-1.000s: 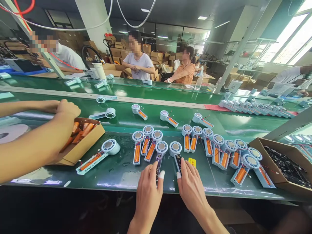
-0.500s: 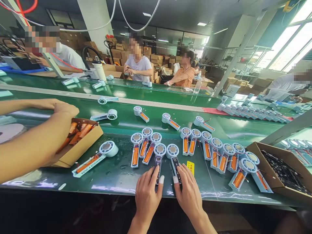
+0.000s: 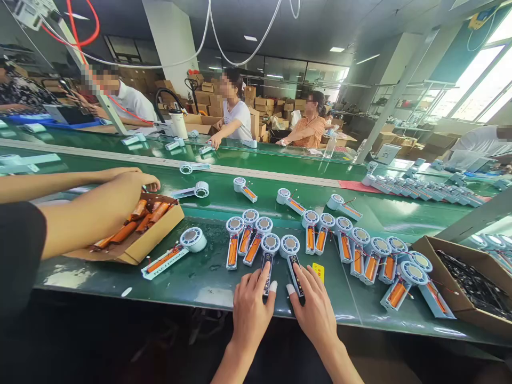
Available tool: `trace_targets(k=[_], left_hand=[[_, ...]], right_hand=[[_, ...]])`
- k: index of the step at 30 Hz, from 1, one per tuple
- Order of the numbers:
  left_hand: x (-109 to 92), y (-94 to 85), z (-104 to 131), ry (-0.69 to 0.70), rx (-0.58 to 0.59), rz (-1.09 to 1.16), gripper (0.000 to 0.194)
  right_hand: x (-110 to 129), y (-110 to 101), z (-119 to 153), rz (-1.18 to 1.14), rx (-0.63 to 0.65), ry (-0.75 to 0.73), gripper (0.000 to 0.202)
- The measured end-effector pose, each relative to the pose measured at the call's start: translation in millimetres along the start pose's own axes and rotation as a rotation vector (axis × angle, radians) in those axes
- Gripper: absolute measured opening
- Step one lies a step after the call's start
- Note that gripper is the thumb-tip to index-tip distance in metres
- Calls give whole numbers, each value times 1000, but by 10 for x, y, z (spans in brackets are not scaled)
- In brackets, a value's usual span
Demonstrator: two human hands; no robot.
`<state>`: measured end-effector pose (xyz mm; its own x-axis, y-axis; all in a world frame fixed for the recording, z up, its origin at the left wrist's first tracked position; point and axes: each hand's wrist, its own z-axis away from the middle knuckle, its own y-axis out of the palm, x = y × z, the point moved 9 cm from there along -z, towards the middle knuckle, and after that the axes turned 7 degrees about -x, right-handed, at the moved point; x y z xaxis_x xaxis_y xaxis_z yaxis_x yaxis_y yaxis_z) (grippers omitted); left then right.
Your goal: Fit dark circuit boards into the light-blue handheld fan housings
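Two pale-blue fan units with dark circuit boards in their handles lie side by side at the bench's front edge. My left hand (image 3: 252,304) has its fingertips on the board of the left fan unit (image 3: 270,244), thumb at the handle's right side. The handle of the right fan unit (image 3: 289,246) is between the thumb and fingers of my right hand (image 3: 314,301). Both thumbs wear white tips. A yellow label (image 3: 319,271) lies beside my right hand. Fan units with orange batteries (image 3: 233,250) stand on either side.
At left, a co-worker's arms (image 3: 88,213) reach over a cardboard box (image 3: 156,234) of orange batteries. Another cardboard box (image 3: 448,298) holds black parts at right. More fan units lie on the green belt (image 3: 216,213). Several people sit across it.
The view has shifted, so the bench items appear further right. My hands remain at the same two fan units. Across the belt, a person has reached out to a fan unit.
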<state>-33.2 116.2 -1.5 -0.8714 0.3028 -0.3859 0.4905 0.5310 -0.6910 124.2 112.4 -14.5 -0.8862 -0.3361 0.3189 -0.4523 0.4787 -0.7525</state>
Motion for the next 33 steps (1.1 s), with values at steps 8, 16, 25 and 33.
trace_targets(k=[8, 16, 25, 33], left_hand=[[20, 34, -4, -28, 18, -15, 52], [21, 42, 3, 23, -11, -15, 51], [47, 49, -13, 11, -29, 0, 50], [57, 49, -8, 11, -40, -2, 50]], right_hand=[[-1, -35, -18, -39, -45, 26, 50], [-12, -21, -35, -41, -27, 71, 47], [-5, -46, -47, -43, -52, 83, 48], [-29, 19, -36, -40, -25, 78, 50]])
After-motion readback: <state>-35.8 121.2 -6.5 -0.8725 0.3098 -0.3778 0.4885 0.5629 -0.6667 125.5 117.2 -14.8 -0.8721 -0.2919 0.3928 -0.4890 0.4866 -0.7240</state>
